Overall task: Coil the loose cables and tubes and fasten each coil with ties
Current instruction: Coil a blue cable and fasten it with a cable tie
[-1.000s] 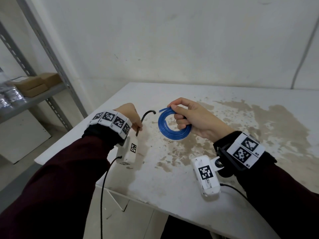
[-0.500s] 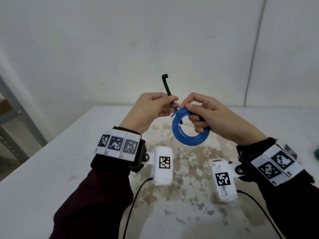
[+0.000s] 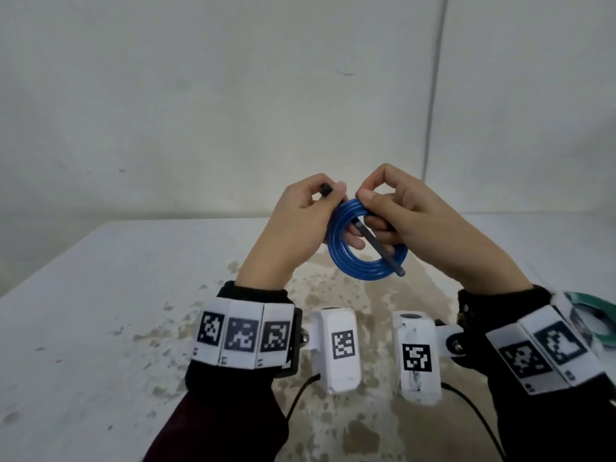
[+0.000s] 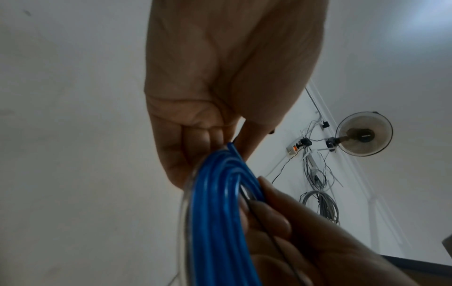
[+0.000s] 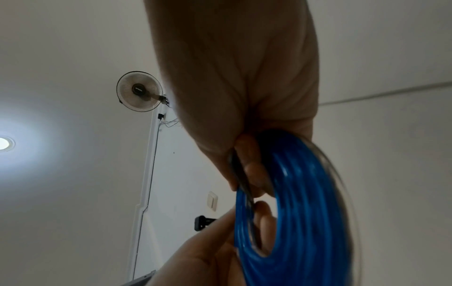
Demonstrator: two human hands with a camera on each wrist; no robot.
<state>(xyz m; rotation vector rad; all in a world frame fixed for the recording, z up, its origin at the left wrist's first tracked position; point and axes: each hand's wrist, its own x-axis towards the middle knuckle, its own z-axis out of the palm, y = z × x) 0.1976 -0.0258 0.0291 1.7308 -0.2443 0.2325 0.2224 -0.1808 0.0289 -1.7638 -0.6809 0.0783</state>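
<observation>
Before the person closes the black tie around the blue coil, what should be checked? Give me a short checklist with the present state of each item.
1. Blue coil held off the table: ok.
2. Loops gathered together: ok.
3. Black tie passed through the coil: ok.
4. Left hand pinches the tie's head end: ok.
5. Right hand grips the coil: ok.
6. Tie tail fed into its head: not ok.

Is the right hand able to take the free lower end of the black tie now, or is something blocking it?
Probably yes. The black tie hangs through the blue coil beside the right hand, and its lower end is bare; that hand would need to regrip.
</observation>
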